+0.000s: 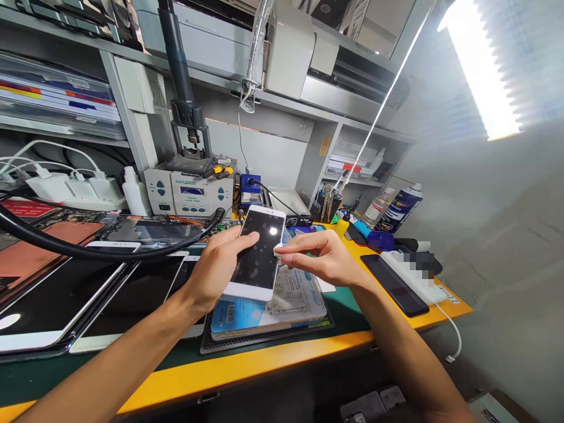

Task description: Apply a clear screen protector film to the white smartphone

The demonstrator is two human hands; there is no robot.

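Note:
A white-framed smartphone (pixel 256 258) with smudges on its dark screen is tilted up above the bench. My left hand (pixel 219 258) grips it along its left side, the thumb lying over the glass. At the phone's right edge, my right hand (pixel 324 255) pinches a small white piece (pixel 278 250) between thumb and fingertips. Whether it is cloth, paper or something else I cannot make out. Below the phone lies a blue and white booklet (pixel 247 317) on a black mat (pixel 207 343).
Several phones and tablets, one a large white-edged tablet (pixel 57 294), cover the left of the bench under a thick black hose (pixel 110 254). A soldering station (pixel 191 194) stands behind. On the right are a dark phone (pixel 395 285), a white power strip (pixel 412 276) and a spray can (pixel 400 208).

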